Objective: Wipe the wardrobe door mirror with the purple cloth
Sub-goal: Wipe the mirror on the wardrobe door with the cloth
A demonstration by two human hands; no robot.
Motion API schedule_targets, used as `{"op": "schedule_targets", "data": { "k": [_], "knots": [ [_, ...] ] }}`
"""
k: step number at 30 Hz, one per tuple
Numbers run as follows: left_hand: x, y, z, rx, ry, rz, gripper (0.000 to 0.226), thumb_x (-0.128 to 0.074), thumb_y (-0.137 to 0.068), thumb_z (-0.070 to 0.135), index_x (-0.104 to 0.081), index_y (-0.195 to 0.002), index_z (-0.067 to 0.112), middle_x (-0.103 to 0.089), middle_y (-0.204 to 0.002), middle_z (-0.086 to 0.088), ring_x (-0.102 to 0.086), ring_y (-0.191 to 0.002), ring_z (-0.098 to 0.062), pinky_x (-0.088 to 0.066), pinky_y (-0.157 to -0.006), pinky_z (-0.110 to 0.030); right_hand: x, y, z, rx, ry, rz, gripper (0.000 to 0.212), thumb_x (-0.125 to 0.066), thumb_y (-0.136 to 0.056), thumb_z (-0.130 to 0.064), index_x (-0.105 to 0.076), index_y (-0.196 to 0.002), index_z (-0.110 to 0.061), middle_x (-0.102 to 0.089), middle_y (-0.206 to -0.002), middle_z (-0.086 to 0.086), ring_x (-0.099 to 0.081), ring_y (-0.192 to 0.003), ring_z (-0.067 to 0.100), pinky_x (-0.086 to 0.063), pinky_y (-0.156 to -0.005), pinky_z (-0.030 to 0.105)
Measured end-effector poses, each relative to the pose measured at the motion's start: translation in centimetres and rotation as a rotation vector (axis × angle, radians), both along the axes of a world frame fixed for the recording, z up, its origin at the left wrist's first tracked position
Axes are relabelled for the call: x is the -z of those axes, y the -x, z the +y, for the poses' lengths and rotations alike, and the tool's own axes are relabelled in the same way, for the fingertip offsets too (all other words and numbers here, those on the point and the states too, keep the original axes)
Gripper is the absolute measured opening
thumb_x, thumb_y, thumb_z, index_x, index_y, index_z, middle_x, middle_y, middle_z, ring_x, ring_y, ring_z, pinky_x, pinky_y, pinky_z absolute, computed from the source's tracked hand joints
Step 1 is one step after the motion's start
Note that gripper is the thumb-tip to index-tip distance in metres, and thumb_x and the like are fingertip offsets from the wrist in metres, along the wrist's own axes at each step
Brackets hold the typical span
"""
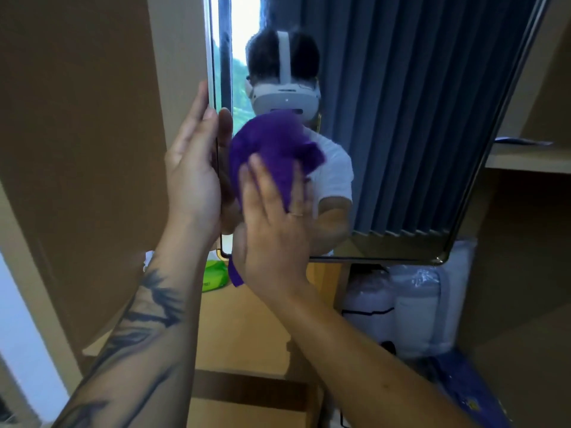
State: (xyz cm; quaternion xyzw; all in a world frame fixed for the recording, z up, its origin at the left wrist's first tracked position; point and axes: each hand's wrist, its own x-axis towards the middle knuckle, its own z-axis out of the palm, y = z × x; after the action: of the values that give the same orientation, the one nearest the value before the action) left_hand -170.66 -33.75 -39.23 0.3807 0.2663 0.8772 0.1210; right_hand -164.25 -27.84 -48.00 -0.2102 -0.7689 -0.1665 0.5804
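My right hand point(275, 223) lies flat, fingers straight and spread, pressing the crumpled purple microfibre cloth point(272, 149) against the lower left part of the tall dark-framed wardrobe door mirror point(401, 118). My left hand point(194, 168) is open too, fingers straight, with the palm steadying the mirror's left edge where the brown wardrobe door point(77, 118) hangs ajar.

The cloth is bunched, and 1 loose tail hangs below my wrist. I think it could slip out from under my flat palm, since nothing is pinching it, and bare fingers would then smear the glass. If I push harder than my left hand resists, the door may swing away, and a stroke too far left would run into my own left fingertips.

Below the mirror stand clear plastic-wrapped white bundles point(414, 304) and a bright green packet point(214, 273), well apart from my hands. A pale wooden shelf point(525, 162) sits to the right. Only my left hand crowds the wiping path.
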Motion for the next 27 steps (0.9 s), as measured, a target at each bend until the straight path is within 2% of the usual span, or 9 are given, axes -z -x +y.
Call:
{"op": "schedule_targets", "data": {
  "k": [2, 7, 10, 14, 17, 20, 23, 25, 27],
  "knots": [
    [0.0, 0.3, 0.0, 0.019, -0.002, -0.012, 0.037, -0.052, -0.104, 0.013, -0.058, -0.14, 0.017, -0.077, -0.115, 0.009, -0.066, -0.113, -0.014, -0.05, -0.106, -0.032, 0.6, -2.3, 1.6, -0.063, -0.196, -0.248, 0.054, -0.047, -0.098, -0.02, -0.051, -0.152, -0.017, -0.043, -0.162, -0.001, -0.027, -0.153, 0.042, -0.026, -0.122, 0.061],
    [0.4, 1.4, 0.1, 0.03, 0.049, 0.026, 0.036, -0.055, -0.102, 0.013, -0.066, -0.133, 0.029, -0.07, -0.09, 0.017, -0.055, -0.076, -0.006, -0.042, -0.07, -0.021, -1.7, -9.5, 8.4, -0.091, -0.599, -0.508, 0.038, -0.054, -0.104, -0.022, -0.064, -0.141, -0.02, -0.06, -0.148, 0.001, -0.048, -0.142, 0.039, -0.037, -0.117, 0.061],
    [1.1, 1.8, 0.2, 0.029, 0.081, 0.006, 0.04, -0.057, -0.1, 0.011, -0.068, -0.13, 0.037, -0.068, -0.091, 0.011, -0.051, -0.074, -0.009, -0.04, -0.071, -0.025, -4.0, -11.2, 9.4, -0.041, -0.571, -0.441, 0.043, -0.061, -0.097, -0.021, -0.065, -0.14, -0.02, -0.058, -0.149, 0.002, -0.049, -0.14, 0.042, -0.033, -0.118, 0.064],
    [1.4, 1.9, -0.1, 0.043, 0.099, 0.004, 0.037, -0.057, -0.1, 0.015, -0.074, -0.119, 0.041, -0.063, -0.083, 0.0, -0.046, -0.071, -0.012, -0.036, -0.066, -0.029, -2.5, -8.4, 6.4, -0.072, -0.307, -0.232, 0.052, -0.068, -0.088, -0.016, -0.065, -0.139, -0.013, -0.058, -0.15, 0.004, -0.044, -0.144, 0.043, -0.03, -0.117, 0.065],
    [1.3, 2.1, -0.5, 0.052, 0.113, 0.037, 0.041, -0.055, -0.101, 0.009, -0.074, -0.118, 0.04, -0.052, -0.088, -0.001, -0.043, -0.071, -0.01, -0.037, -0.066, -0.024, 1.0, -6.0, 5.0, -0.208, -0.48, -0.516, 0.037, -0.058, -0.097, -0.016, -0.069, -0.133, -0.014, -0.064, -0.142, 0.002, -0.042, -0.146, 0.041, -0.032, -0.118, 0.063],
    [1.4, 2.1, -0.7, 0.086, 0.121, 0.053, 0.043, -0.054, -0.101, 0.006, -0.074, -0.119, 0.039, -0.055, -0.1, 0.0, -0.047, -0.074, -0.008, -0.04, -0.071, -0.023, -0.3, -5.8, 6.0, -0.303, -0.698, -0.749, 0.03, -0.052, -0.103, -0.015, -0.074, -0.123, -0.02, -0.069, -0.134, -0.002, -0.051, -0.139, 0.037, -0.033, -0.119, 0.059],
    [1.5, 2.2, -0.8, 0.061, 0.133, 0.078, 0.042, -0.051, -0.104, 0.005, -0.066, -0.132, 0.033, -0.07, -0.11, 0.004, -0.059, -0.084, -0.005, -0.051, -0.075, -0.02, -4.0, -6.0, 7.1, -0.314, -0.761, -0.659, 0.022, -0.059, -0.1, -0.018, -0.078, -0.111, -0.022, -0.073, -0.126, -0.003, -0.058, -0.133, 0.035, -0.034, -0.118, 0.061],
    [1.4, 2.3, -0.9, 0.069, 0.144, 0.103, 0.045, -0.048, -0.105, 0.005, -0.055, -0.144, 0.026, -0.07, -0.128, 0.003, -0.065, -0.096, -0.007, -0.056, -0.082, -0.021, -4.2, -6.0, 7.2, -0.329, -0.633, -0.502, 0.023, -0.058, -0.101, -0.018, -0.079, -0.11, -0.018, -0.074, -0.126, 0.001, -0.057, -0.134, 0.039, -0.035, -0.117, 0.064],
    [1.5, 2.3, -1.0, 0.081, 0.147, 0.108, 0.046, -0.048, -0.105, 0.005, -0.053, -0.146, 0.025, -0.069, -0.126, 0.003, -0.065, -0.094, -0.008, -0.056, -0.08, -0.02, -2.2, -5.7, 6.4, -0.344, -0.554, -0.44, 0.021, -0.06, -0.1, -0.018, -0.08, -0.108, -0.016, -0.074, -0.125, 0.003, -0.055, -0.135, 0.04, -0.037, -0.115, 0.065]
  ]
}}
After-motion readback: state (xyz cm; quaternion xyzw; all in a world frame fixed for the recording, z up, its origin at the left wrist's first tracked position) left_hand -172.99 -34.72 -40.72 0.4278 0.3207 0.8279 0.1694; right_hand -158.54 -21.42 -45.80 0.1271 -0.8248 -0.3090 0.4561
